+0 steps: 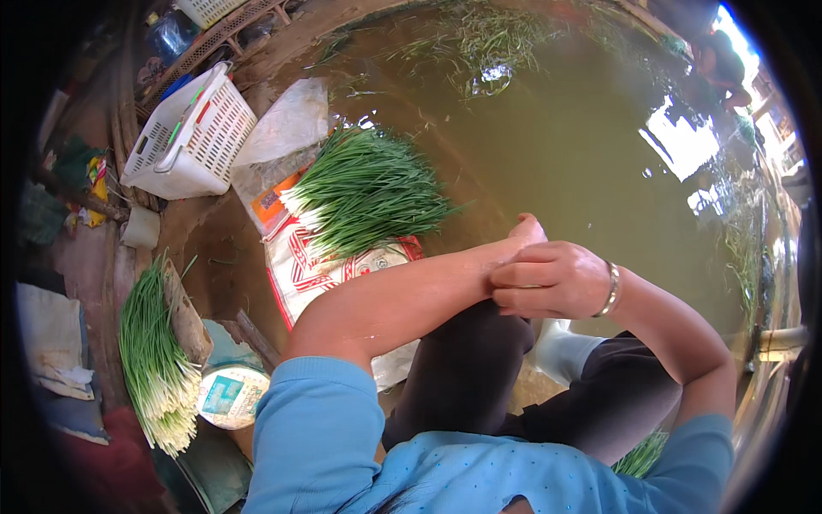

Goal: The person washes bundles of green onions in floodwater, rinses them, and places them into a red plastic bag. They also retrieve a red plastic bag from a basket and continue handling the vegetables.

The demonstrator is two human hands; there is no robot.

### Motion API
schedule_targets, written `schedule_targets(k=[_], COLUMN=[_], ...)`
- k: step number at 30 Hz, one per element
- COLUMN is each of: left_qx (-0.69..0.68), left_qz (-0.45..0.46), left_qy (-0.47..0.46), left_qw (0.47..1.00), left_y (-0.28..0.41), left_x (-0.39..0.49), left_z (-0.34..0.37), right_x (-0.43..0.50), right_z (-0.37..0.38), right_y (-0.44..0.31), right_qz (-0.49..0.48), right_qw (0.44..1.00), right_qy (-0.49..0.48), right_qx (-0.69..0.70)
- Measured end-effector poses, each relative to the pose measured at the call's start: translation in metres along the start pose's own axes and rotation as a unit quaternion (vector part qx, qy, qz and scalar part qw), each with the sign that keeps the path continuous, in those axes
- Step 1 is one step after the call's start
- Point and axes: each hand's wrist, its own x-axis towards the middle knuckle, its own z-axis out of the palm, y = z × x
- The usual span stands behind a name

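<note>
My left hand (529,230) reaches out over the murky water, bent at the wrist and mostly hidden behind the other hand. My right hand (557,280), with a metal bangle on its wrist, has its fingers curled against my left wrist. Left of both hands, a large bunch of green-leaved, white-stemmed vegetables, like garlic chives, (379,189) lies on a printed red and white sack (305,266). Farther left, a second bunch with pale stem ends (157,366) lies beside a round white lid or tub (232,395) that bears writing.
A white plastic basket (205,141) stands at upper left, near a large clear plastic bottle (170,38). Loose green leaves (494,38) float on the water (578,141). Another person (719,61) is at the far upper right. More green leaves (642,455) show beside my right leg.
</note>
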Motion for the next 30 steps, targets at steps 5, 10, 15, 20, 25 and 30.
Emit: schedule_targets(k=[5, 10, 15, 20, 25, 30], left_qx=[0.042, 0.094, 0.133, -0.06, -0.432, -0.544], left_qz=[0.023, 0.073, 0.075, 0.087, -0.011, -0.478], left_qy=[-0.019, -0.062, -0.114, -0.014, 0.103, 0.141], left_qw=[0.999, 0.991, 0.982, 0.994, 0.896, 0.676], left_y=[-0.024, -0.074, -0.134, -0.156, -0.167, -0.126], left_x=[0.038, 0.123, 0.206, 0.159, 0.016, -0.123], left_z=[0.008, 0.035, 0.074, 0.042, -0.023, -0.017], right_x=[-0.023, -0.056, -0.152, -0.261, -0.279, -0.173], right_z=[-0.012, 0.004, 0.046, 0.044, 0.008, -0.042], right_y=[0.045, 0.177, 0.325, 0.349, 0.315, 0.305], right_qz=[0.032, 0.053, 0.238, 0.524, 0.733, 0.507], right_qw=[0.997, 0.979, 0.945, 0.839, 0.66, 0.819], right_qy=[0.072, 0.164, 0.219, 0.139, 0.002, -0.247], right_qx=[0.017, 0.108, 0.041, 0.035, 0.161, 0.106])
